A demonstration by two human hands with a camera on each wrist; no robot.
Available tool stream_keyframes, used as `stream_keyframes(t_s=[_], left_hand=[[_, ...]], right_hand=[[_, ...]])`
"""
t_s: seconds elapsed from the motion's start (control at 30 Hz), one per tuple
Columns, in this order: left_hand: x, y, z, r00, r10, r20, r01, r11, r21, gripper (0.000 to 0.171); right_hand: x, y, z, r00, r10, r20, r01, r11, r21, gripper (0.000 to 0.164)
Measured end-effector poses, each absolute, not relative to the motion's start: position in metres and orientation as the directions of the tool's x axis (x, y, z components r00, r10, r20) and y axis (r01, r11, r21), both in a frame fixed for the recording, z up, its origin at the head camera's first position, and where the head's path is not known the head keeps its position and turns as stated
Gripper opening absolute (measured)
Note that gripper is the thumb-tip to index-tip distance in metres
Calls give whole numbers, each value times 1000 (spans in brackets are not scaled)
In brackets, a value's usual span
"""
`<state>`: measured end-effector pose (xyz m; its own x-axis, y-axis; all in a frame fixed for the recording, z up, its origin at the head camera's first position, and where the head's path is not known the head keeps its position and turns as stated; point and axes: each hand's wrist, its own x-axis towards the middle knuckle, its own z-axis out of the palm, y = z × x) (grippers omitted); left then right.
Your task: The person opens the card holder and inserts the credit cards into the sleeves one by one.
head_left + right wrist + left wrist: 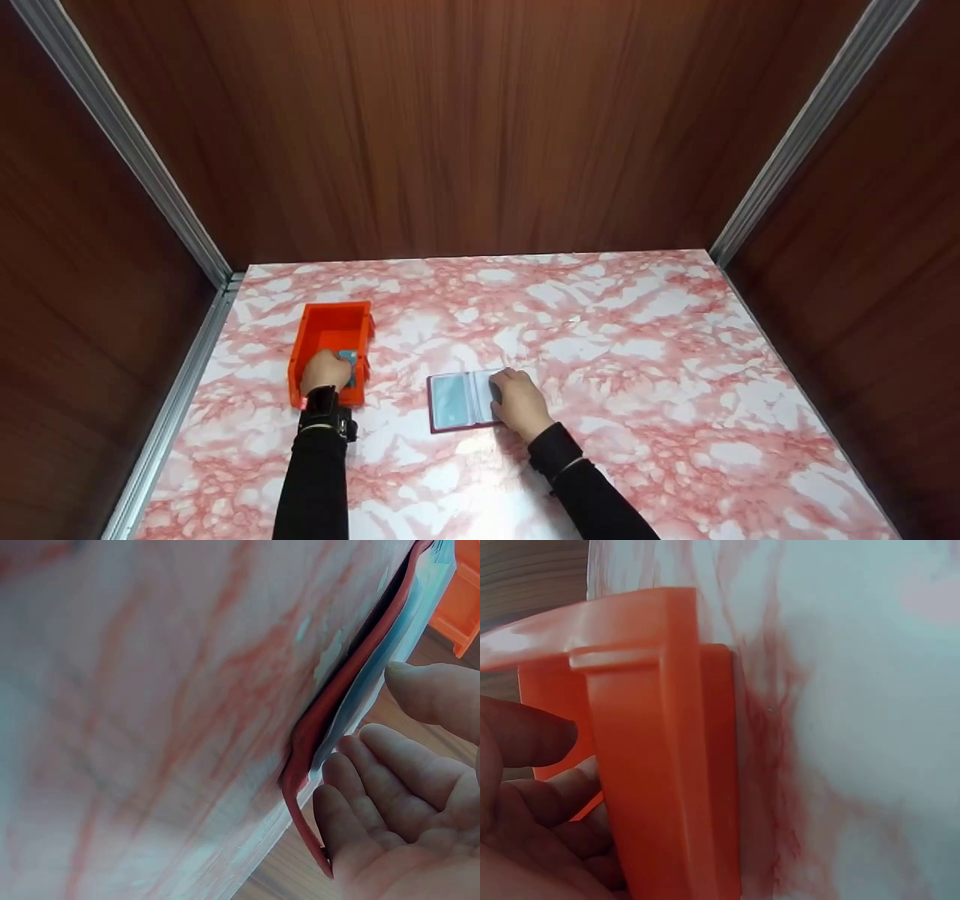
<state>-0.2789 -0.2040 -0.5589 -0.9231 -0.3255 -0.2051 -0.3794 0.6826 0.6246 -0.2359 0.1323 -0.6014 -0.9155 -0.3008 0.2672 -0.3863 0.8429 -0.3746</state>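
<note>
My left hand [326, 371] reaches down inside an orange bin [336, 308] at the left. Blue cards [346, 355] show beside this hand in the bin. In the left wrist view its thumb [551, 739] stands apart from loosely bent fingers, and the bin wall hides some fingertips. A card holder [450, 403] with a dark red cover and clear sleeves lies spread open on the table. On its right page rests my right hand [521, 405]. The right wrist view has the thumb tip [397, 679] at the sleeves' edge and bent fingers along the red cover [322, 720].
The table [637, 360] has a red and white marbled top. Brown wood-grain panels [465, 127] stand behind it and at both sides, with metal rails [172, 202] in the corners. The bin stands left of the card holder.
</note>
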Motion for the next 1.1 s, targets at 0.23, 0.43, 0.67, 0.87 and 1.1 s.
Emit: stream_keyframes(t_s=[0.23,0.43,0.67,0.87,1.1], left_hand=[[-278,-204,-557,-916,-338,-215,-395,672,627,24],[-279,-204,-556,-909,-344,-234,-411,662,627,20],[-281,-202,-557,-903,-350,-249,-426,659,620,20],[-285,-203,-558,-897,-338,-283,-441,664,603,16],[-286,-204,-560,-895,-334,-297,-447,670,593,38]], right_hand=[[-236,133,-602,-911,-302,280,-392,845,-365,31],[-235,133,-602,-911,-305,276,-394,843,-367,32],[-236,133,-602,-912,-311,268,-395,844,-364,32],[-236,133,-601,-910,-313,274,-397,849,-349,32],[-235,133,-600,-906,-318,278,-404,845,-349,33]])
